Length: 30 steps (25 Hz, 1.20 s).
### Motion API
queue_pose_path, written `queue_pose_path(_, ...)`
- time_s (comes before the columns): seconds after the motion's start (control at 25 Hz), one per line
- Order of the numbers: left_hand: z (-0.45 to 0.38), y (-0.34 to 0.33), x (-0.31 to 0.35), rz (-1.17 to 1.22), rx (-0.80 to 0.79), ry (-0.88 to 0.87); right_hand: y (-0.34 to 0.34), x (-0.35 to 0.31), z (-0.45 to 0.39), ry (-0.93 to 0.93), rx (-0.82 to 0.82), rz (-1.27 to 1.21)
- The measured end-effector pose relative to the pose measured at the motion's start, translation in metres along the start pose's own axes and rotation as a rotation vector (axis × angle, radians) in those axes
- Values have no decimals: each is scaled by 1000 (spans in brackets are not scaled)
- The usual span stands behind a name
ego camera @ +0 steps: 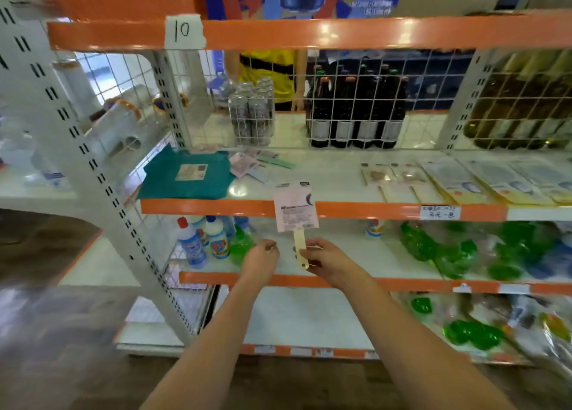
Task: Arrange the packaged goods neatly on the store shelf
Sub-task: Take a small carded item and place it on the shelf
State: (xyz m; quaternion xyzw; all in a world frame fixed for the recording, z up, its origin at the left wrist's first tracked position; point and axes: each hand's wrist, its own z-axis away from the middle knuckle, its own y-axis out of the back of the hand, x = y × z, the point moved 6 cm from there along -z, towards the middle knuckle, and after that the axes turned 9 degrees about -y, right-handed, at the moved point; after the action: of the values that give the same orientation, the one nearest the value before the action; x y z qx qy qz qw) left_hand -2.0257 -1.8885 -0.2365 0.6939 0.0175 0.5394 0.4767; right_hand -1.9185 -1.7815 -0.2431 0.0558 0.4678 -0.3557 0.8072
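Observation:
My right hand [325, 259] pinches the pale handle of a pink carded package [295, 207] and holds it upright in front of the middle shelf's orange edge [216, 207]. My left hand [261, 256] hovers just left of the handle, fingers loosely curled and holding nothing. On the middle shelf lie a teal cloth pack [188, 176], a loose heap of small pink packets [247, 160], and a row of flat carded packages [458, 180] toward the right.
Behind a wire grid stand cans [252, 115] and dark bottles [356, 115]. The lower shelf holds white and blue bottles [201, 242] and green bottles [439, 248]. A person in yellow [269, 69] stands beyond the shelf. A perforated upright post [93, 162] stands left.

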Motion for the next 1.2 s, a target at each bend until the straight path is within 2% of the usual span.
queue_pose_path(0.32, 39, -23, -34, 123, -73, 4, 0, 75, 28, 1, 144, -72)
queue_pose_path(0.56, 55, -26, -37, 387, -40, 70, -3, 103, 46, 7, 167, -129)
queue_pose_path(0.8, 62, -31, -32, 678, -61, 178, -1, 109, 62, -4, 194, -66)
queue_pose_path(1.0, 54, -29, -16, 898, -168, 154, -3, 98, 65, 35, 166, -67)
queue_pose_path(1.2, 52, -21, -10, 882, -181, 69, -10, 96, 62, 4, 159, -26)
